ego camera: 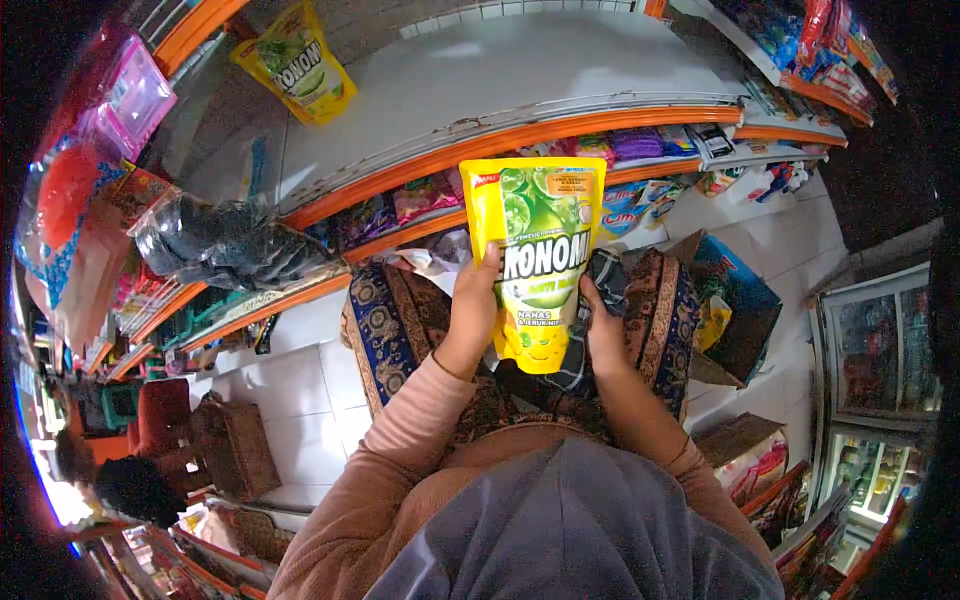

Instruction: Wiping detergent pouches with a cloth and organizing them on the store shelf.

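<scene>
A yellow and green Ekonomi dish soap refill pouch is held upright before me, its printed front facing up to the camera. My left hand grips its left side, the thumb on the front. At its right side is my right hand, which holds the pouch's edge and also touches a dark checked cloth. Over my lap is patterned brown and blue fabric. A second pouch of the same kind lies on the grey metal shelf at the upper left.
Orange-edged shelves hold packets in front of me. An opened cardboard box with a yellow pouch inside stands on the tiles at right. Glass-doored coolers are beyond it. Black plastic-wrapped goods jut out at left.
</scene>
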`<state>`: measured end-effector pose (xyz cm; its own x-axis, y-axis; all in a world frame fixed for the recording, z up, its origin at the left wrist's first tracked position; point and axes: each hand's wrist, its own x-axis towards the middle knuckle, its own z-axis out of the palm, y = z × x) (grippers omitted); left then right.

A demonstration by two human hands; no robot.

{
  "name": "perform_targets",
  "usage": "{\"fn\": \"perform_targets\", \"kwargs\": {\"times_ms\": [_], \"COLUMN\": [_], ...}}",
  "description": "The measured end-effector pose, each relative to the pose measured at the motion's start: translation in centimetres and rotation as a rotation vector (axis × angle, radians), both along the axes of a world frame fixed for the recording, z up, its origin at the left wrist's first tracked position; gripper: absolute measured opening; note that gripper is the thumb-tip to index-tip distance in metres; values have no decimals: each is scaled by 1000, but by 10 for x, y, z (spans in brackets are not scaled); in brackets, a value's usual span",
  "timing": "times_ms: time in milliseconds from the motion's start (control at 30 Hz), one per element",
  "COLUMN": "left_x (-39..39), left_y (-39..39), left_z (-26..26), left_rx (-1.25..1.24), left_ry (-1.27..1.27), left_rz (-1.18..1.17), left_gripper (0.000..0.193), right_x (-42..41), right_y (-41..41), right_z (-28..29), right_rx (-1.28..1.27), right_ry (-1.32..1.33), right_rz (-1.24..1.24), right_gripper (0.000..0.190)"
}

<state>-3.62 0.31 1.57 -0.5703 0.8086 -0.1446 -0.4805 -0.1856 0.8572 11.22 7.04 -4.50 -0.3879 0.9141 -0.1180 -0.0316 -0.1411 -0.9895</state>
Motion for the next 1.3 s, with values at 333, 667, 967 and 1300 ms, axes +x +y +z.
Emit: {"fn": "perform_targets", "kwargs": {"times_ms": [333,667,967,1300], "left_x": [-1,-4,-5,-4], "left_y": [-10,-14,-14,-12], "left_z": [9,9,5,5], "left_rx": [8,-5,30,54], "left_ry": [160,241,301,260], "left_rz": [20,87,137,126], "left_gripper": [39,39,40,40], "right_x": [2,-14,-24,-17], "right_y": [-1,-20,-28,-31], "right_z": [28,43,83,73], "right_rx": [531,1368,1236,1158], "right_ry": [-130,-666,-502,-616], "right_rz": [245,225,271,326], "right_gripper": [41,34,30,58]}}
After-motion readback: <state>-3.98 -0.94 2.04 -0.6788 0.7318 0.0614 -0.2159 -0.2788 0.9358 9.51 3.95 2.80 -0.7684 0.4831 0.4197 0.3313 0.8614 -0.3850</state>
